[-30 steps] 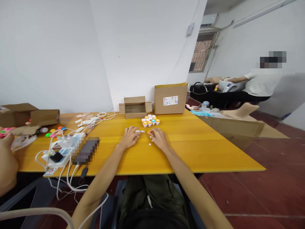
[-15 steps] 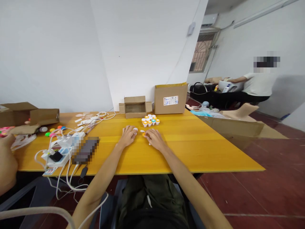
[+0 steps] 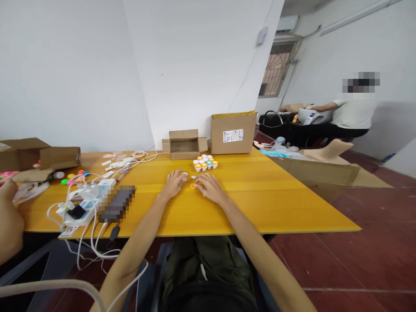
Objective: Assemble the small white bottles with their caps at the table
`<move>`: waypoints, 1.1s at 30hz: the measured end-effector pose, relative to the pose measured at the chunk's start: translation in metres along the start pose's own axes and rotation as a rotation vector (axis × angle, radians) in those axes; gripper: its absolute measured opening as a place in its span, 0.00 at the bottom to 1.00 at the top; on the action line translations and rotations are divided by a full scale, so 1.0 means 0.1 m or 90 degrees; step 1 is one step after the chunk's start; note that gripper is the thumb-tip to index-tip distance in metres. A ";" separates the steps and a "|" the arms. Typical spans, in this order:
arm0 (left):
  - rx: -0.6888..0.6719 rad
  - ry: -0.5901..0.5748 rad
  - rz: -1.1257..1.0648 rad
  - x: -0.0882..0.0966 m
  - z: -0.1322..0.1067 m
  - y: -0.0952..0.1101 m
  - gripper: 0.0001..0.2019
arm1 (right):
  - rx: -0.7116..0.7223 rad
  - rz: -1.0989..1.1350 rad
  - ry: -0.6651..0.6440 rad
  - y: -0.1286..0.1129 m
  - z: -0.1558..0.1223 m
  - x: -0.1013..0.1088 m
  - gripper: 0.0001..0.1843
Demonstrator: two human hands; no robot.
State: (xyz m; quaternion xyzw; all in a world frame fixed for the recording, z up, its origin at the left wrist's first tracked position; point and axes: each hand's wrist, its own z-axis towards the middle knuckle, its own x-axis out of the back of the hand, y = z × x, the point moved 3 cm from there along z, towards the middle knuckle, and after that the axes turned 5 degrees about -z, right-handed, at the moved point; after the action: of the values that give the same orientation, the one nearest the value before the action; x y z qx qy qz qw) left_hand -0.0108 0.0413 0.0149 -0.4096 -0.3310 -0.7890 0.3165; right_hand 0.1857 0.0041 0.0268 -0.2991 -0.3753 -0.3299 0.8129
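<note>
On the wooden table, my left hand rests with its fingers curled round a small white round piece with dark marks. An orange ring-shaped piece lies on the tabletop, just left of my right thumb. My right hand is palm down, thumb and fingers apart. Close to its fingertips sits another small white piece with dark marks. Just behind the hands stands a cluster of small white stamp-like pieces with orange, white and blue round tops.
Behind are an open small carton and a taller cardboard box. To my left lie a power strip with cables, a dark phone and coloured balls. Another person's hand shows far left; a seated person is right.
The orange piece now shows more fully on the table, left of my right hand, whose fingers have drawn apart from it. My left hand has barely moved.
</note>
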 end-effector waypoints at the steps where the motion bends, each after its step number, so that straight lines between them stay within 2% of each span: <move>1: 0.002 -0.002 -0.001 0.00 0.00 0.00 0.17 | 0.000 0.002 0.004 0.02 -0.01 0.03 0.05; 4: 0.010 -0.005 -0.001 0.02 0.00 0.03 0.17 | 0.020 0.005 -0.016 0.05 -0.06 0.11 0.05; 8: 0.004 0.017 0.006 0.07 -0.01 0.09 0.17 | 0.008 -0.027 -0.066 0.09 -0.10 0.14 0.18; 10: -0.007 0.022 0.007 0.09 -0.01 0.13 0.16 | -0.006 -0.045 -0.077 0.11 -0.11 0.13 0.21; 14: -0.054 -0.008 -0.009 0.09 -0.03 0.23 0.15 | -0.027 -0.079 -0.071 0.18 -0.11 0.09 0.19; 18: -0.084 -0.047 -0.032 0.05 -0.04 0.31 0.15 | -0.030 -0.104 -0.030 0.24 -0.12 0.05 0.16; 24: -0.083 -0.055 -0.054 0.04 -0.04 0.33 0.12 | -0.051 -0.136 0.025 0.31 -0.11 0.01 0.08; 33: -0.066 -0.050 -0.065 0.03 -0.02 0.31 0.09 | -0.056 -0.098 0.041 0.38 -0.08 -0.03 0.05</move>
State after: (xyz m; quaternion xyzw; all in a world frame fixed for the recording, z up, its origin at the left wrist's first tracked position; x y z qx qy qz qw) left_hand 0.0111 0.0204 0.0247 -0.4387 -0.3220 -0.8035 0.2413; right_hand 0.2159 0.0220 0.0108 -0.2940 -0.3560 -0.4170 0.7829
